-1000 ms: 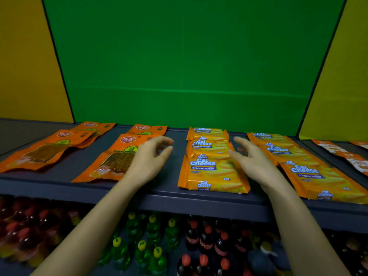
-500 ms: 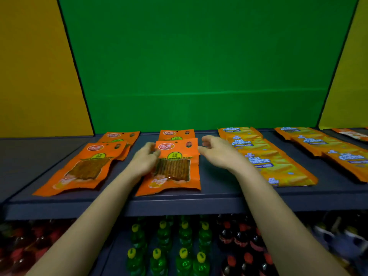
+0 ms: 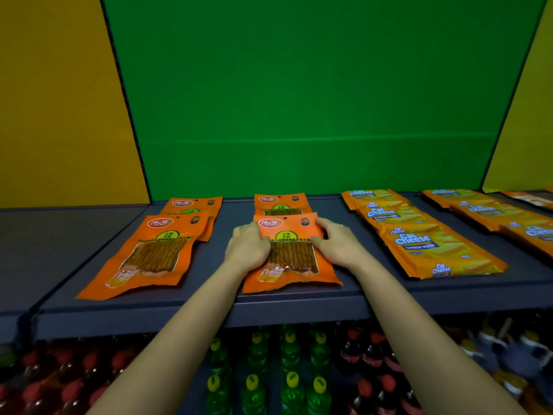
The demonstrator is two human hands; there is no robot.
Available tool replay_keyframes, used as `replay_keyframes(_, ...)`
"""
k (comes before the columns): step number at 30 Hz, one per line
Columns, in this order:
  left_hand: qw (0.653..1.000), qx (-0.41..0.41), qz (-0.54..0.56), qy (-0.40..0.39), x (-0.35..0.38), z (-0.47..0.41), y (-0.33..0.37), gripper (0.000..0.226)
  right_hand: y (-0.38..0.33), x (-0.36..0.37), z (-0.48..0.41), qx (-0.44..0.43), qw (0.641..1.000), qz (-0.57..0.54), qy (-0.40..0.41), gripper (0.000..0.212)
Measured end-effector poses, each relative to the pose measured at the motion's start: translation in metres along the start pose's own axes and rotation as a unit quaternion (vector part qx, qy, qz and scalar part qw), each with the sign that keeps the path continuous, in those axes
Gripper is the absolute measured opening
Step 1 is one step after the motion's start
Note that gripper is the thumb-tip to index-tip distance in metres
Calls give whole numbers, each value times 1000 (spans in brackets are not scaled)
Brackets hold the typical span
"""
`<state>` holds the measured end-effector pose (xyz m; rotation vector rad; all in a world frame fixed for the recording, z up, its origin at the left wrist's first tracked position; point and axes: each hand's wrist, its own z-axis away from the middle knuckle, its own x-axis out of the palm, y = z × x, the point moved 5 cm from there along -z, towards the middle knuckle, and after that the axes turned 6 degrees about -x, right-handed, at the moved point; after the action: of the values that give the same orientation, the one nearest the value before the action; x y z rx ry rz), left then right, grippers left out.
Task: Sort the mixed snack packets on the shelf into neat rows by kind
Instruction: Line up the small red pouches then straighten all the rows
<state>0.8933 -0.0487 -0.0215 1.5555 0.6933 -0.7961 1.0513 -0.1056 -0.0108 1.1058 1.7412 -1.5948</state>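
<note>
An orange stick-snack packet [image 3: 291, 259] lies flat on the dark shelf [image 3: 299, 307], near its front edge. My left hand [image 3: 247, 248] grips its left edge with curled fingers. My right hand [image 3: 338, 244] holds its right edge, thumb on the packet's face and fingers by its top corner. A second orange packet [image 3: 281, 202] lies directly behind it. To the left, two more orange packets [image 3: 155, 256] [image 3: 191, 205] form another row. Yellow Cal Cheese wafer packets [image 3: 419, 238] lie in a row to the right, with a further Cal Cheese row [image 3: 493, 214] beyond.
More orange packets [image 3: 529, 199] lie at the far right of the shelf. A green back wall [image 3: 299, 115] stands behind it. On the level below stand green bottles [image 3: 287, 369] and dark red-capped bottles [image 3: 374, 375]. Bare shelf surface shows at the far left.
My hands left the Cal Cheese row, moved left and took the orange packet by both edges. The packet now lies straighter, lined up with the one behind it.
</note>
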Motion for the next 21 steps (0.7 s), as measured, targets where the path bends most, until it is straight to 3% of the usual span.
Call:
replay_keyframes(8, 999, 20, -39, 3, 1, 0, 2, 34, 3, 2, -3, -5, 1000, 16, 13, 53)
replay_keyframes(13, 998, 21, -52, -3, 0, 4, 4, 47, 4, 1, -7, -11, 1000, 5, 19, 51)
replay_keyframes(21, 988, 79, 63, 118, -39, 28, 6, 36, -17, -16, -2, -65, 992, -45, 99, 43)
